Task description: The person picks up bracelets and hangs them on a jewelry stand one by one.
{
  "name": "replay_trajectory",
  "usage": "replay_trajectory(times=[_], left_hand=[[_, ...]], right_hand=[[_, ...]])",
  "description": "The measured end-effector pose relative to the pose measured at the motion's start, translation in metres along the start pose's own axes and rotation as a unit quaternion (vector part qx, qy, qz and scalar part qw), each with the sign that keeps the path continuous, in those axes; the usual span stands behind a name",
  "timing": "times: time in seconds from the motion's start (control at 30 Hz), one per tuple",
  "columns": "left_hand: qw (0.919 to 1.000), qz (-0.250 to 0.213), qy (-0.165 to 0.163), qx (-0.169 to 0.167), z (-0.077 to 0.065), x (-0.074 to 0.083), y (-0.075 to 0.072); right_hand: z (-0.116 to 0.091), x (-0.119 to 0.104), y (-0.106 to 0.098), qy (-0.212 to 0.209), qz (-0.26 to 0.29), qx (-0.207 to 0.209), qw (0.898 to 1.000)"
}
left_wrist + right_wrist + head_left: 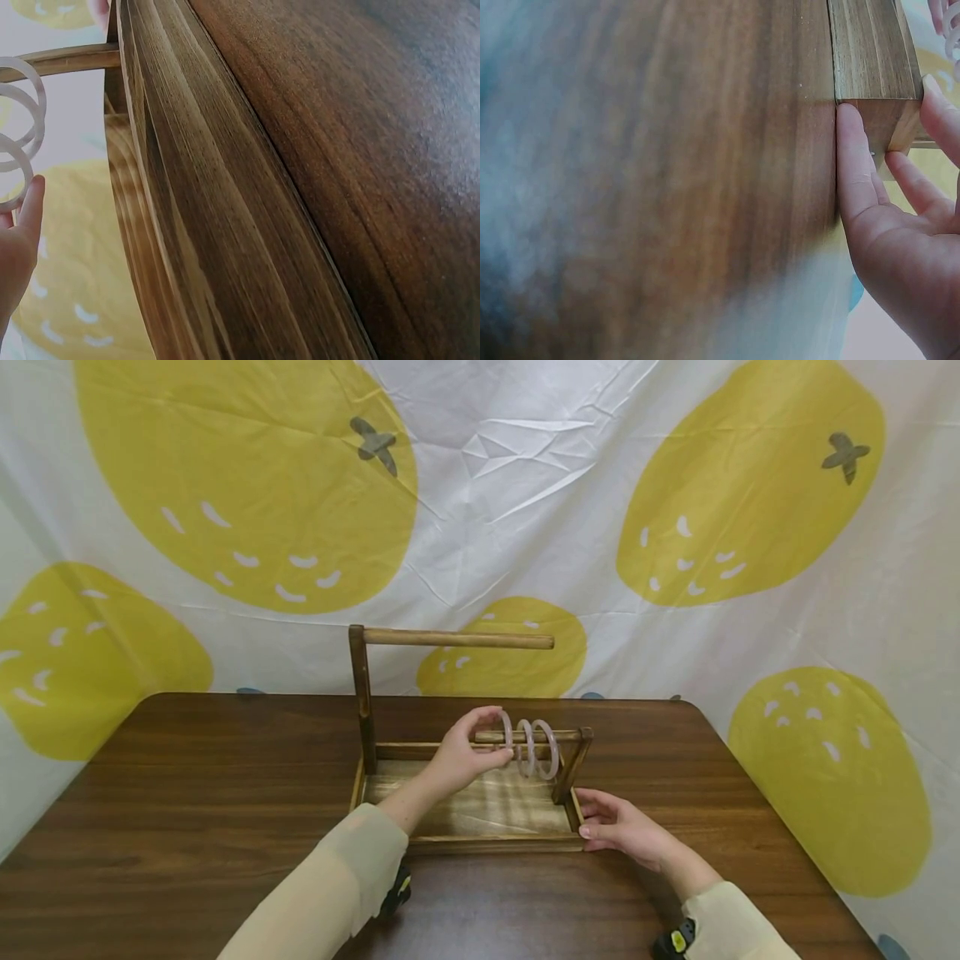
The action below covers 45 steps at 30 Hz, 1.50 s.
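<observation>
A wooden jewellery stand [495, 839] has a tray base, a tall left post with an upper bar [457, 638], and a shorter right post with a lower bar. Several pale, translucent bangles [547, 750] hang around the lower bar. My left hand [463, 752] pinches the leftmost bangle [507, 731] between thumb and fingers, near that bar's free left end. In the left wrist view, part of the left hand [16, 255] touches a bangle [16, 169]. My right hand [626, 831] holds the tray's right end, its thumb at the front corner; the right wrist view shows fingers [859, 161] against the outside.
The stand sits on a dark brown wooden table [225, 785]. Behind it hangs a white cloth [510, 527] printed with large yellow fruit. The upper bar reaches rightward above the left hand and the lower bar.
</observation>
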<state>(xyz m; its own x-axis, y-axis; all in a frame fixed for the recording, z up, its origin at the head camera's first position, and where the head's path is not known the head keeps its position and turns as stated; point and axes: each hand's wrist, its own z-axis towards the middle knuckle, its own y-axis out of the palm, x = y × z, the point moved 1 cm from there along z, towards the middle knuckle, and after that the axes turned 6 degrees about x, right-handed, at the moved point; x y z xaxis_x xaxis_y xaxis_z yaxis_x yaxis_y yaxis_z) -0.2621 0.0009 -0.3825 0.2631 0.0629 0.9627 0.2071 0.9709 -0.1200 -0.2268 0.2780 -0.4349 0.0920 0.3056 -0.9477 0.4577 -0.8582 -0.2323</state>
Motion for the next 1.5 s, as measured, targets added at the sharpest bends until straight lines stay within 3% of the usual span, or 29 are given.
replay_trajectory(times=[0.63, 1.07, 1.5], left_hand=[[0.9998, -0.013, -0.008, -0.01, -0.0011, -0.0031, 0.0049], [0.9999, 0.006, -0.014, 0.002, -0.0043, -0.0049, 0.0056], [0.9998, -0.005, -0.015, -0.014, -0.0058, -0.0096, 0.003]], right_hand=[[0.0, 0.0003, 0.0, 0.001, -0.001, 0.002, 1.0], [-0.0003, -0.0004, 0.0003, 0.003, -0.002, 0.004, 1.0], [-0.001, -0.0019, 0.0007, 0.0, -0.006, 0.001, 1.0]])
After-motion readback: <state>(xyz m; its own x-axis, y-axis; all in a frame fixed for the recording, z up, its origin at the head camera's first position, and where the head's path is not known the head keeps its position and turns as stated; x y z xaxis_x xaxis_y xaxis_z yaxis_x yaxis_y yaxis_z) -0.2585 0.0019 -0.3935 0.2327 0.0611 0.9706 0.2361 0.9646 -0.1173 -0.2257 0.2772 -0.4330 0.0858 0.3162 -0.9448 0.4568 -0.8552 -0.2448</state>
